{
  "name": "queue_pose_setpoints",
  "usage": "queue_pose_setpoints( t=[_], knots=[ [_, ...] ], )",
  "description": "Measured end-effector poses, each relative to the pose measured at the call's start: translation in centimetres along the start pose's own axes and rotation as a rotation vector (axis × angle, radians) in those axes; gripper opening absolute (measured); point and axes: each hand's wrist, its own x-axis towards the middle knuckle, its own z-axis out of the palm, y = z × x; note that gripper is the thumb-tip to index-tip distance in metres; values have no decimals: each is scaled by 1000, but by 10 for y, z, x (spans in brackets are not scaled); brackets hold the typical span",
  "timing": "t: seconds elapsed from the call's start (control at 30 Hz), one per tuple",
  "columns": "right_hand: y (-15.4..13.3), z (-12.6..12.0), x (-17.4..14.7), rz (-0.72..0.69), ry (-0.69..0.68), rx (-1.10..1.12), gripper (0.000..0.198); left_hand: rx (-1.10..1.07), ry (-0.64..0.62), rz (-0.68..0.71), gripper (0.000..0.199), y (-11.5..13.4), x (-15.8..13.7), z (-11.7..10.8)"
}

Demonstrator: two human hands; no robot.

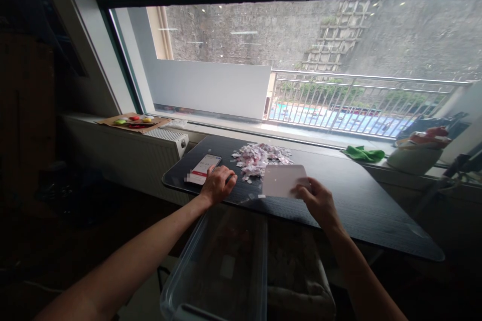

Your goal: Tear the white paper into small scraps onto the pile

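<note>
My right hand grips a pale flat rectangular card by its right edge, fingers bent and slightly blurred. The card is held over the table, with a heap of small pinkish-white paper scraps just behind and left of it. My left hand is at the front edge of the table, fingers loosely bent and apart, with nothing seen in it. Beside its fingertips lies a smartphone with a lit white screen and a red bar. Its lower end is partly blurred out.
The dark table stands against a window. Below its front edge is a clear plastic bin. A green cloth and a whitish container sit on the sill at right. A radiator and cardboard with colourful items are at left.
</note>
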Motion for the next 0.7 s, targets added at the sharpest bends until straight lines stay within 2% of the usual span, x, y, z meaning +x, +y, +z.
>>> queue_pose_setpoints(
  t=[0.17, 0.3, 0.43, 0.5, 0.7],
  knots=[
    [-2, -5, -2, 5, 35, 8, 27, -3, -10, -6, 31, 0, 0, 0],
    [0, 9, 0, -42, 51, -18, 29, -3, -11, -7, 32, 0, 0, 0],
    [-1, 23, -4, -79, -1, -46, 27, -7, -11, -11, 31, 0, 0, 0],
    [-2, 26, -7, -95, -28, 3, 28, -8, -11, -12, 31, 0, 0, 0],
    [1, 24, -5, -78, 36, 36, 31, -5, -9, -12, 30, 1, 1, 0]
  ],
)
